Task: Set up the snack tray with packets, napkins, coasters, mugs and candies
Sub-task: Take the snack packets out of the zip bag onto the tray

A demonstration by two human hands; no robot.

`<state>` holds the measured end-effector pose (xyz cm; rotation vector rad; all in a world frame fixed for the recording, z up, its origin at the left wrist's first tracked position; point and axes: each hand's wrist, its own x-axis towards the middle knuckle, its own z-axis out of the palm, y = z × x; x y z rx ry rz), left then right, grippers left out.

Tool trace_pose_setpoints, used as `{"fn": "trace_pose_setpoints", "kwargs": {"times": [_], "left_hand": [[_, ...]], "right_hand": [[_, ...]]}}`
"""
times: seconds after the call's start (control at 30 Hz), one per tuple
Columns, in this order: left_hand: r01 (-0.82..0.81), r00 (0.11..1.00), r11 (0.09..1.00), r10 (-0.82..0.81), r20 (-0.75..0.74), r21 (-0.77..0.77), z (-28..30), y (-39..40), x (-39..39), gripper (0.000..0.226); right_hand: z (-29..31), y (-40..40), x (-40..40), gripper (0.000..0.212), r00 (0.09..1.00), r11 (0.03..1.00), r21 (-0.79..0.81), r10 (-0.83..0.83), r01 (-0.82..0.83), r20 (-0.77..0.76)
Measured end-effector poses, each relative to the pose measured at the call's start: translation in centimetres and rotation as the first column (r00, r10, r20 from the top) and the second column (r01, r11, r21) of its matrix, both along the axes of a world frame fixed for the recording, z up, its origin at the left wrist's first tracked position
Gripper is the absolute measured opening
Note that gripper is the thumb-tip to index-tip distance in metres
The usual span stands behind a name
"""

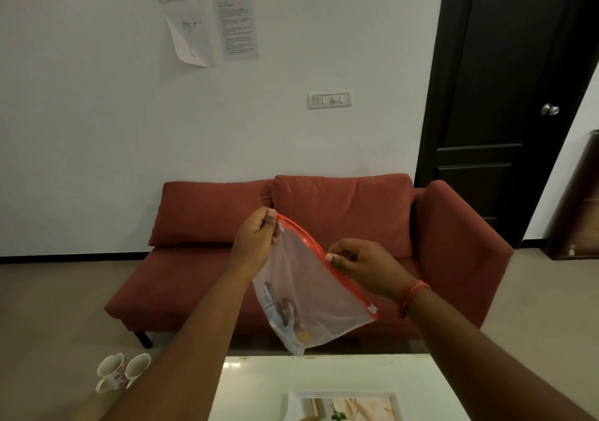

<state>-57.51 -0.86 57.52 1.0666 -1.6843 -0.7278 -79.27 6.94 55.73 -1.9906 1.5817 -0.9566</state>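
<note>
I hold a clear mesh pouch (308, 291) with an orange zip edge up in the air over the table's far edge. My left hand (254, 245) pinches its upper left corner. My right hand (359, 265) pinches the zip edge about halfway along. Several small wrapped items, probably candies (287, 315), lie bunched in the pouch's lower corner. Two white mugs (123, 372) with a red pattern stand side by side at the lower left, partly hidden by my left forearm. A white tray (293, 404) with a floral picture shows at the bottom edge of the view.
The white table (259, 375) lies below my arms. A red sofa (324, 226) stands behind it against a white wall. A dark door (502, 96) is at the right. Beige floor stretches to the left of the sofa.
</note>
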Motion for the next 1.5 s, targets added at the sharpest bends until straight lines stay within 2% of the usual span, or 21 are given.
{"fn": "trace_pose_setpoints", "kwargs": {"times": [0.37,0.6,0.7,0.83,0.97,1.07,1.13,1.23,1.3,1.5], "left_hand": [[0.026,0.999,0.999,-0.024,-0.041,0.048,-0.3,0.8,-1.0,0.040],[0.046,0.997,0.998,-0.043,-0.058,0.041,-0.2,1.1,-2.0,0.034],[0.042,0.998,0.998,-0.039,-0.049,0.050,-0.5,1.2,-2.1,0.034],[0.038,0.997,0.996,-0.032,-0.072,0.083,-0.9,1.4,-2.5,0.034],[0.027,0.990,0.977,0.004,-0.144,0.212,-2.1,1.7,-3.3,0.019],[0.005,0.978,0.940,0.068,-0.199,0.342,-2.9,3.2,-4.5,0.056],[-0.012,0.980,0.900,0.098,-0.176,0.435,-3.3,4.6,-5.3,0.062],[0.085,0.966,0.776,0.091,-0.244,0.625,-4.2,5.7,-6.3,0.039],[0.152,0.934,0.707,0.127,-0.335,0.691,-4.2,5.9,-6.6,0.019],[0.109,0.914,0.707,0.204,-0.349,0.699,-3.9,5.4,-7.2,0.013]], "right_hand": [[-1.2,-0.7,1.2,0.011,0.997,0.998,-0.029,-0.053,0.051,-0.059],[-0.6,-0.4,2.3,0.025,0.995,0.997,-0.008,-0.076,0.077,0.065],[-0.9,-0.4,2.1,0.016,0.997,0.996,-0.023,-0.082,0.082,-0.003],[-1.1,-0.6,2.1,0.018,0.990,0.989,-0.051,-0.138,0.135,-0.043],[-1.4,-0.9,2.6,0.026,0.982,0.981,-0.031,-0.188,0.189,0.023],[-1.9,-1.1,3.1,0.029,0.969,0.971,-0.033,-0.236,0.239,0.070],[-2.2,-1.1,3.5,0.024,0.964,0.968,-0.022,-0.246,0.249,0.101],[-2.6,-0.9,4.0,0.012,0.962,0.970,-0.018,-0.238,0.242,0.132],[-2.9,-0.8,4.1,0.013,0.963,0.971,0.000,-0.236,0.238,0.132],[-3.0,-0.2,4.3,0.011,0.961,0.979,0.091,-0.195,0.180,0.196]]}}
